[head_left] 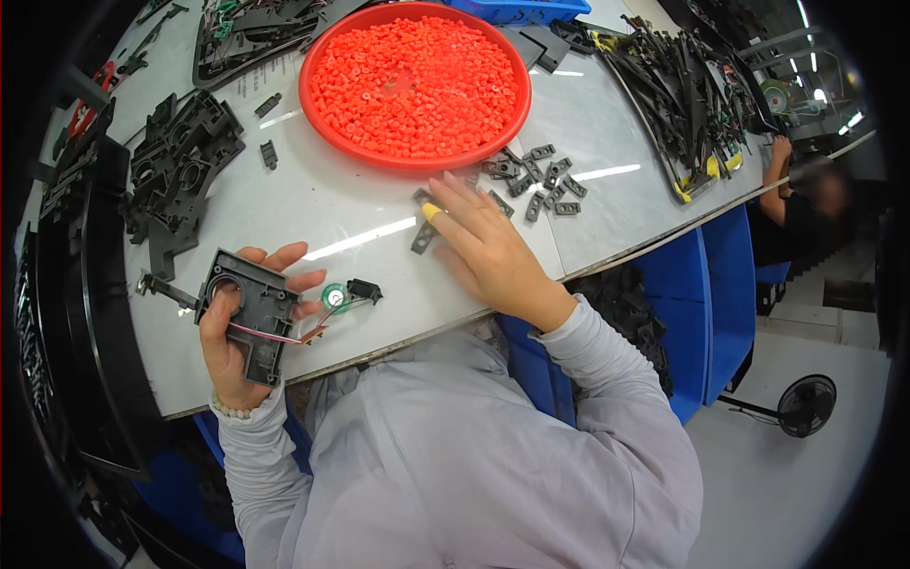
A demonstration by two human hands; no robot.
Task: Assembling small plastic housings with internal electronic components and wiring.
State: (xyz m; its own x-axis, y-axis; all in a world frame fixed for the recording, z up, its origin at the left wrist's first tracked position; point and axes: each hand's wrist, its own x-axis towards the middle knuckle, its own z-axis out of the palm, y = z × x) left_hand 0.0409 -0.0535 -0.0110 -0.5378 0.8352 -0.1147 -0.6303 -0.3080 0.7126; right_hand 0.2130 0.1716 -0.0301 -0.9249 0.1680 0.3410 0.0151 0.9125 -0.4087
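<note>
My left hand (224, 353) grips a dark grey plastic housing (273, 308) with a round recess, thumb on its inner face and fingers behind it. Thin red and white wires (261, 334) cross the housing. To its right are a small round green-and-white part (334, 296) and a small black block (364, 290). My right hand (495, 258) is over the table with its fingers stretched out and a yellow cover on one fingertip. Small dark grey plastic pieces (424, 237) lie beside and partly beneath those fingers; whether they touch is unclear. More such pieces (553, 196) are scattered to the right.
A round red tray (317, 119) full of small red plastic pieces (408, 90) stands beyond my hands. Dark housings (180, 171) are piled at left. A tray of long black parts (678, 104) sits at right. Blue bins (675, 280) and a co-worker (806, 213) are past the table edge.
</note>
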